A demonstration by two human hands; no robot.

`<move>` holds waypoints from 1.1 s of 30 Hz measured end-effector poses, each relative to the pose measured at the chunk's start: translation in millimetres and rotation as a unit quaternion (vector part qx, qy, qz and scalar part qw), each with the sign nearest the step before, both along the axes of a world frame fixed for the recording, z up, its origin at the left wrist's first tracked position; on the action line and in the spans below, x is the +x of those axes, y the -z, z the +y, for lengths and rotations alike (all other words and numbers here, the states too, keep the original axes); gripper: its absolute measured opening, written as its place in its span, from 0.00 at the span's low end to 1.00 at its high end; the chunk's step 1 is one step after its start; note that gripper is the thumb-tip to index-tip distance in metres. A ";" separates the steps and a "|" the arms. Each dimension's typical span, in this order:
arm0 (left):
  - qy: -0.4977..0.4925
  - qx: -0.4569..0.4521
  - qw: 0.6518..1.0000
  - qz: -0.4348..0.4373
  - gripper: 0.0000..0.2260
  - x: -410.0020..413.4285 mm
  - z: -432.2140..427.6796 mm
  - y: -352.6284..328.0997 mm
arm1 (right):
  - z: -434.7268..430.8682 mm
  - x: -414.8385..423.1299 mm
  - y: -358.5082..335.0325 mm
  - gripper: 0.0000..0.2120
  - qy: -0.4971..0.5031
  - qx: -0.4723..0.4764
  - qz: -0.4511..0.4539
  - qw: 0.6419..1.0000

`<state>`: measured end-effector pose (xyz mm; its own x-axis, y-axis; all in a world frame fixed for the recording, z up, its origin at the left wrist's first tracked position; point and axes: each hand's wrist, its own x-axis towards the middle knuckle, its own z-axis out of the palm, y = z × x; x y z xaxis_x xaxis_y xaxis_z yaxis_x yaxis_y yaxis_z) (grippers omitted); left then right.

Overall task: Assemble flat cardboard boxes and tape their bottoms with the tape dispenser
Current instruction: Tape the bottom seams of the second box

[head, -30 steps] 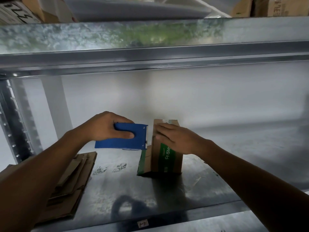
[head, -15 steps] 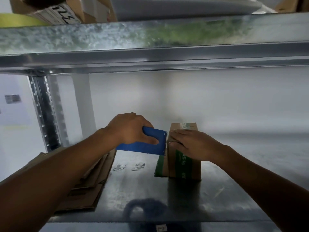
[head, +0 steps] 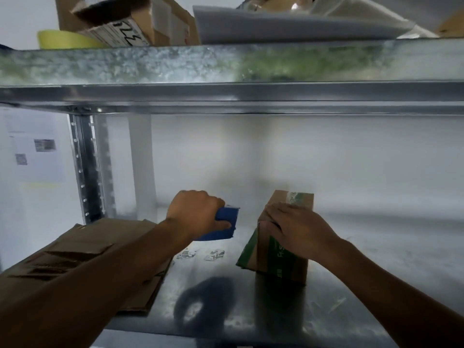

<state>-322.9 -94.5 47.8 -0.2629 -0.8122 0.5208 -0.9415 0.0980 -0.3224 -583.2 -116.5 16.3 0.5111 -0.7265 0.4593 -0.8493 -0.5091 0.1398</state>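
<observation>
A small brown cardboard box (head: 283, 262) with green print stands upright on the metal shelf (head: 251, 310). Clear tape runs over its top face. My right hand (head: 298, 229) rests over the box's near top edge and front side, fingers spread on the cardboard. My left hand (head: 198, 214) grips the blue tape dispenser (head: 227, 223), which hangs in the air to the left of the box, a clear gap between them. Most of the dispenser is hidden behind my hand.
A stack of flat cardboard boxes (head: 82, 254) lies on the shelf at the left. Two scraps of tape (head: 200, 254) stick to the shelf between the stack and the box. An upper shelf (head: 226, 71) with boxes overhangs. A steel upright (head: 86, 169) stands at the left.
My left hand has pulled the dispenser away from the box's top edge to the left, opening a gap. My right hand stays on the box. The camera has tilted upward.
</observation>
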 end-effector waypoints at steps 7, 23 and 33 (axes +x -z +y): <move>0.161 -0.197 0.960 0.118 0.25 -2.5 -5.2 9.3 | -2.0 -10.7 -18.6 0.26 -0.016 0.140 0.023 0.990; 0.191 -0.215 0.934 0.213 0.32 -25.4 -27.1 3.6 | 7.1 -35.5 -13.8 0.31 0.037 0.055 -0.032 0.997; 0.196 -0.193 0.943 0.185 0.32 -34.1 -9.3 -11.1 | -3.4 -72.2 -30.1 0.26 0.010 0.208 -0.025 0.978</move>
<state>-357.0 -103.8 58.9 -0.2466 -0.4209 0.8729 -0.9122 0.4050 -0.0625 -655.5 -119.8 46.4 0.4785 -0.8659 0.1458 -0.8606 -0.4955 -0.1179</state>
